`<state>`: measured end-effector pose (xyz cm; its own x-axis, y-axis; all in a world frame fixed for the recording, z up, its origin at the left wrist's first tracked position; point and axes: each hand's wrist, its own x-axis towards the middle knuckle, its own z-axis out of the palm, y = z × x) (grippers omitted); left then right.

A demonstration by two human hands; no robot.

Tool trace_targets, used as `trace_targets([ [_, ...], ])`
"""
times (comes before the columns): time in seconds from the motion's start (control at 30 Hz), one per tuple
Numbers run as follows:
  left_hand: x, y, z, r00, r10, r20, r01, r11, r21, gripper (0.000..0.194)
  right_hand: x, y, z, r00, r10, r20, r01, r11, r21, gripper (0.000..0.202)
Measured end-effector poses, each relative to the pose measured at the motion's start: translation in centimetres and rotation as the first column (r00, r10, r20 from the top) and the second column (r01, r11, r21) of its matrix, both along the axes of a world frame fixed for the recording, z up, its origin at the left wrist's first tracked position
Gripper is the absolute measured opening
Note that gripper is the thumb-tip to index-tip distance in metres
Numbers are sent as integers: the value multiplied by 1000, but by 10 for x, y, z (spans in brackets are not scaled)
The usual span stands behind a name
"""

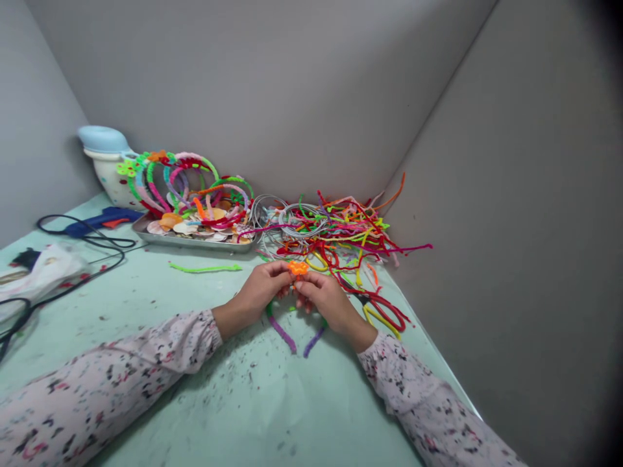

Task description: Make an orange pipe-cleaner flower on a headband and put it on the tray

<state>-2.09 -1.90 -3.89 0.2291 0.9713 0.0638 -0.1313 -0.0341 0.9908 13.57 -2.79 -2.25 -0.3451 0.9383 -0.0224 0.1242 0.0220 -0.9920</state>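
In the middle of the table, my left hand and my right hand meet with fingertips pinched round a small orange pipe-cleaner flower. Below them show the two free ends of a fuzzy purple and green headband; its upper part is hidden behind my fingers. Whether the flower is fixed to the headband, I cannot tell. Scissors with yellow and red handles lie just right of my right hand. A bright green pipe cleaner rests on the table beyond my left wrist.
A metal tray holds fuzzy headbands and round pieces. To its right is a tangled heap of pipe cleaners with coiled grey wire. A blue glue gun, its black cord, a plastic bag and a blue-lidded container stand left. Grey panels enclose the table.
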Motion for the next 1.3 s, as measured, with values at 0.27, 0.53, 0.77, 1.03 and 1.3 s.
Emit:
trace_targets([
  [0.27,1,-1,1,999,-29,-38,29,1000,-6,14,-2,1,-5,999,-19,26,19,1000,10,12],
  [0.53,2,0,-1,999,-52,4,52,999,-1,13,1,4,-17,954,-117,278,8,932,363,11],
  [0.77,2,1,-3,997,-57,46,57,998,3,13,5,4,-20,867,-321,381,-53,701,711,6],
  [1.03,4,-4,2,997,-22,-77,25,999,44,10,3,4,-15,977,-200,68,159,908,388,25],
  [1.3,7,-6,9,990,-35,-138,38,999,20,12,1,7,-15,977,-208,-52,214,944,252,20],
])
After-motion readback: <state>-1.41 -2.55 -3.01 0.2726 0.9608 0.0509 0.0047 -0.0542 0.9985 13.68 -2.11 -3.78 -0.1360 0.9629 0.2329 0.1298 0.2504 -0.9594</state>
